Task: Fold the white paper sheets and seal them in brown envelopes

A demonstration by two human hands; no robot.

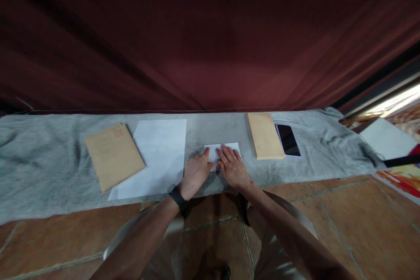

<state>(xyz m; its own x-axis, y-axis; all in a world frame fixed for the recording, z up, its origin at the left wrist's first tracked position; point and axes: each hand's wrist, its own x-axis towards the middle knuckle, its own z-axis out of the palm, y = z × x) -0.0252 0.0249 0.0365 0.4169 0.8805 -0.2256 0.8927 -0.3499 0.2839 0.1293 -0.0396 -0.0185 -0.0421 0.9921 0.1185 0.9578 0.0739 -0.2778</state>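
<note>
A small folded white paper [213,154] lies flat on the grey cloth in front of me. My left hand [197,169] rests at its left edge, thumb and forefinger apart and touching it. Over the paper's right part lies my right hand [232,167], palm down with fingers stretched out and pressing on it. Neither hand grasps anything; part of the paper is hidden under them. Left of my hands are large white sheets [164,153], partly covered by brown envelopes [113,155].
A stack of tan envelopes [265,136] lies to the right, with a phone [288,140] beside it. The grey cloth [331,144] covers a long narrow surface. Behind it hangs a dark red curtain [210,52]. Tiled floor [337,210] shows below.
</note>
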